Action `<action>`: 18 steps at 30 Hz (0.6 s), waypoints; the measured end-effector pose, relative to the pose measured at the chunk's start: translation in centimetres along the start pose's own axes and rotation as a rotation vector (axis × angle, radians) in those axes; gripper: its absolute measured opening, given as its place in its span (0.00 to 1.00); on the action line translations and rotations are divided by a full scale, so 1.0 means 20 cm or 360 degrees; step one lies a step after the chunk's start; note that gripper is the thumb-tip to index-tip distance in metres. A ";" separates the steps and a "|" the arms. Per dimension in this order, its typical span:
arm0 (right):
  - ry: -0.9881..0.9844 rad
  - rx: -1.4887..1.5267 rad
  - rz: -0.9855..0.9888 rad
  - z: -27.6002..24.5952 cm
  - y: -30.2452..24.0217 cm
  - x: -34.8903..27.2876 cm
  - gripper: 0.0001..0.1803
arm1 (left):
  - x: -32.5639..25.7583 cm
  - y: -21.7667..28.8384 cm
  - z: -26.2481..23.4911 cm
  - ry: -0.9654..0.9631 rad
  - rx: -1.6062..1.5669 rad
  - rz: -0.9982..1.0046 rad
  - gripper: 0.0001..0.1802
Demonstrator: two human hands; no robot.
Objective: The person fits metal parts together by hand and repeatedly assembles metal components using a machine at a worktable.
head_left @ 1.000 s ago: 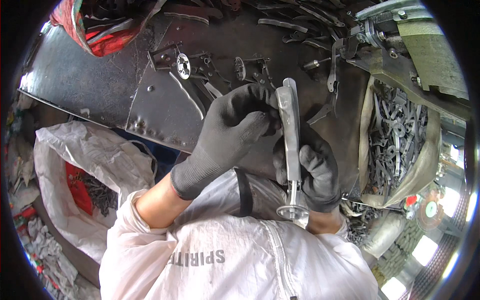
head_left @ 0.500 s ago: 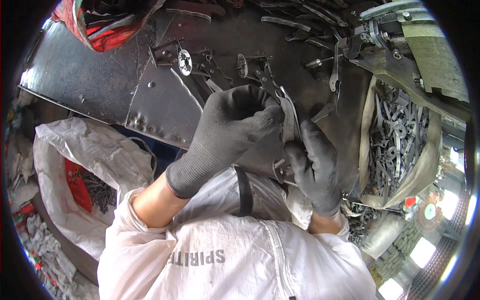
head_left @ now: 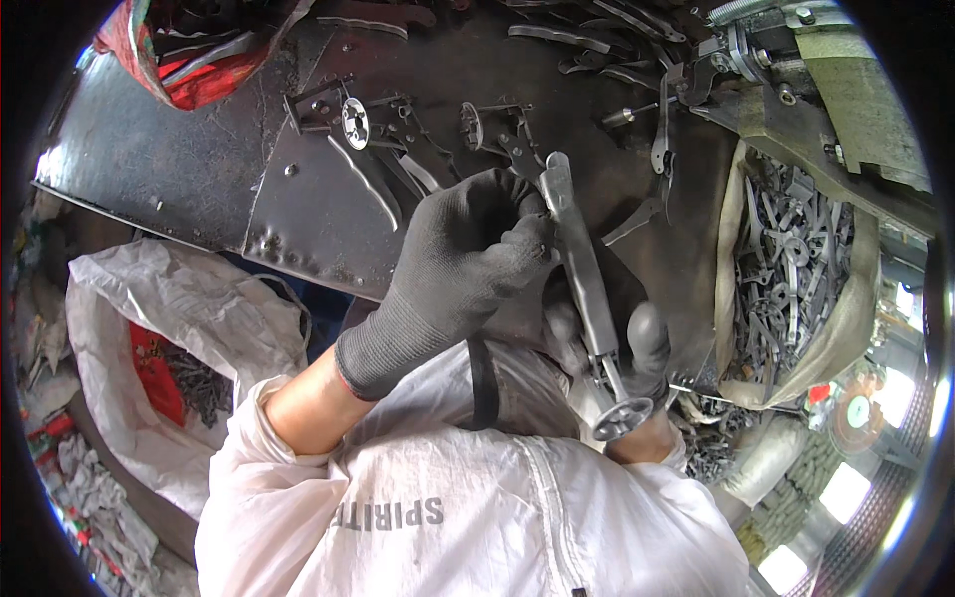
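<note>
Over the near edge of the table (head_left: 318,234), a disc-ended metal tool (head_left: 583,274) is grasped by the right hand (head_left: 624,298); the left hand (head_left: 466,244) is curled at its upper end, its grip hidden. The disc (head_left: 623,419) is seemingly already fitted; remaining work is not shown.

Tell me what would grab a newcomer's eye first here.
Probably the long grey metal tool at the centre, with the gloved left hand at its upper end, the gloved right hand behind its lower part, and a round disc at its bottom. Next might come the open beige sack on the right, full of loose metal parts, and the red bag at upper left.
</note>
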State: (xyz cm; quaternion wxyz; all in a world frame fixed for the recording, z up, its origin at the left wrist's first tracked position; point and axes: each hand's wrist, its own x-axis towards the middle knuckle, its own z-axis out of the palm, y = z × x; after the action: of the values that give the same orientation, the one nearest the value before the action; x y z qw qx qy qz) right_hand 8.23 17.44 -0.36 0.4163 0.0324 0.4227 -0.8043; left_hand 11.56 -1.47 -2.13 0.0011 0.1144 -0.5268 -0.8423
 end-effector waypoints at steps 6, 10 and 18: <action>-0.0105 -0.0138 0.0091 0.01 -0.08 0.04 0.51 | 0.00 -0.04 -0.02 0.0054 -0.0032 0.0024 0.14; -0.0144 -0.0568 -0.0114 -0.01 -0.08 0.07 0.47 | -0.03 0.06 0.00 0.0105 -0.0059 -0.0045 0.12; -0.0433 0.0869 0.0338 -0.10 -0.04 0.02 0.42 | 0.01 -0.03 -0.12 0.0486 0.0309 0.0646 0.12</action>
State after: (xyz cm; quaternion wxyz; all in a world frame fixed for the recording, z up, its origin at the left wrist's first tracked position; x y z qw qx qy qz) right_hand 6.83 18.80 -1.26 0.5265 0.0790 0.1261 -0.8371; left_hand 11.94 -3.38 -3.65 0.2384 0.1317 -0.6109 -0.7434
